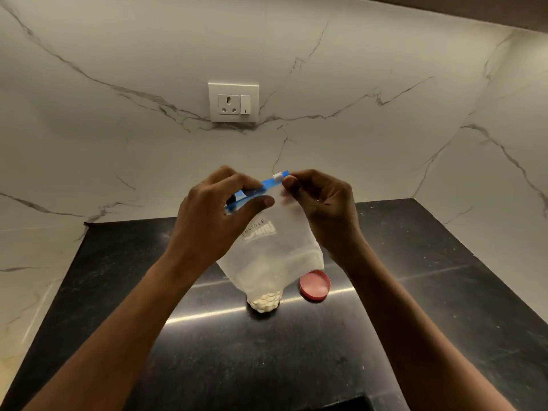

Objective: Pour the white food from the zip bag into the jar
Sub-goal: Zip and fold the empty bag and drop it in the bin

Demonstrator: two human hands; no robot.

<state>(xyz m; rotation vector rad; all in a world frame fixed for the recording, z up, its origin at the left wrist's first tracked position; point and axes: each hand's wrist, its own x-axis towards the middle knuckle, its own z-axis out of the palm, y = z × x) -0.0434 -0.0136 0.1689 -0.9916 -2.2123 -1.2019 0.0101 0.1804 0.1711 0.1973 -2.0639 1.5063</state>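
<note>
1. Hands first: left hand (221,209) is curled tight, thumb and fingers pinching the blue zipper strip (252,189) along the top of the frosted clear plastic zip bag (275,247). Right hand (318,203) is also closed down narrow, fingertips nipping the strip's far end right by the small white slider tab (278,177).
2. Writing: handwritten word on the bag, looks like "powder", can't swear to it. White printed logo under it reads backwards, unreadable.
3. Bag hangs in the air over the black stone counter (415,307), looking nearly empty.
4. Clear jar (264,301) sits right below it, white round pieces inside. Round red lid (315,284) lies just beside, off the jar.
</note>
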